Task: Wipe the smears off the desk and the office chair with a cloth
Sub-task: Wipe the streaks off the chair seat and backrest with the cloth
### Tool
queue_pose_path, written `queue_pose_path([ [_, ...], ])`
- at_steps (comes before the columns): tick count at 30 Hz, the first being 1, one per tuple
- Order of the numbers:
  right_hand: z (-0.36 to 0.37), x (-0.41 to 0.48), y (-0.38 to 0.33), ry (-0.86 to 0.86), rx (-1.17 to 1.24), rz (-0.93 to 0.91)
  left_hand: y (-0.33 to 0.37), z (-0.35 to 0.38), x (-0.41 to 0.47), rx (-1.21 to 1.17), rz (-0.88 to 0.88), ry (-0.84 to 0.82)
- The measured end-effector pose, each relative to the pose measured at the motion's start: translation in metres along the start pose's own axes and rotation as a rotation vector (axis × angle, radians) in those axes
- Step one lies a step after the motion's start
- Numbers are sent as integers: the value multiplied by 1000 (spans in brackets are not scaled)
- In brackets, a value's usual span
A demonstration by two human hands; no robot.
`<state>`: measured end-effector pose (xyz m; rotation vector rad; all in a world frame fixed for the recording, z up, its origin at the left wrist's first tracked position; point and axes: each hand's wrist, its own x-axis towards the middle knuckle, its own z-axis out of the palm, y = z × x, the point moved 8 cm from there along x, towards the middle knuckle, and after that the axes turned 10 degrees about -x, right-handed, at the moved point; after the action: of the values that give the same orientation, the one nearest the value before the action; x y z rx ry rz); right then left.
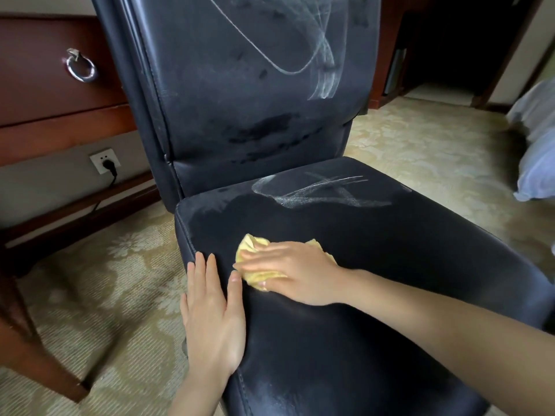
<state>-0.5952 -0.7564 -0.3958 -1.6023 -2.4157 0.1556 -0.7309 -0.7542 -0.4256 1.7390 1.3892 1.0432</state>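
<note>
Cloth, yellow and bunched, is lying on the forward left part of the office chair's seat, and we are recording it as pinned under the right hand. That hand is pressing down flat, its fingers straight, close together and pointing toward the seat's left edge. The thumb is lying along the cloth's near side, and we cannot tell whether it is tucking under. The left hand is resting flat just beside the cloth, fingers straight and slightly spread, bracing the seat's left edge and holding nothing.

Farther back on the seat we are finding a white smear not yet wiped. It is lying beyond the right hand, toward the backrest and a little to the right, well apart from the cloth. Its long axis is running across the seat from left to right. We are judging the right hand the nearer, so the coming stroke is calling for a push away from the body, then a sweep along that axis. A second smear, larger, is showing high on the backrest. The desk is standing behind the chair to the left, its top out of view.
</note>
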Motion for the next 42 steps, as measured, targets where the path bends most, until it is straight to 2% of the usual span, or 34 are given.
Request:
queue_pose_path([
  [5, -9, -58, 14, -50, 2, -14, 0, 1, 1, 60, -11, -24],
  [10, -35, -88, 62, 40, 7, 60, -3, 2, 3, 92, -33, -46],
  [15, -55, -119, 161, 58, -10, 445, -3, 3, 3, 109, -34, -49],
  [19, -67, -149, 218, 46, -125, 713, -4, 3, 5, 134, -26, -53],
  [22, -77, -178, 246, 147, -126, 940, -4, 3, 7, 139, -14, -51],
  [25, -78, -186, 251, 180, -206, 1068, -3, 1, 12, 172, 2, -57],
  [28, -76, -187, 242, 137, -282, 1086, -2, -1, 21, 310, 6, -108],
  [30, -75, -192, 233, 95, -298, 1081, 3, -2, 30, 536, 33, -160],
  [33, -77, -198, 219, 29, -342, 1060, 23, -11, 41, 867, 165, -150],
  [36, -79, -202, 202, -7, -384, 1046, 50, -4, 35, 1051, 291, -178],
  [42, -77, -214, 152, -47, -534, 921, 94, 67, -10, 889, 415, -323],
])
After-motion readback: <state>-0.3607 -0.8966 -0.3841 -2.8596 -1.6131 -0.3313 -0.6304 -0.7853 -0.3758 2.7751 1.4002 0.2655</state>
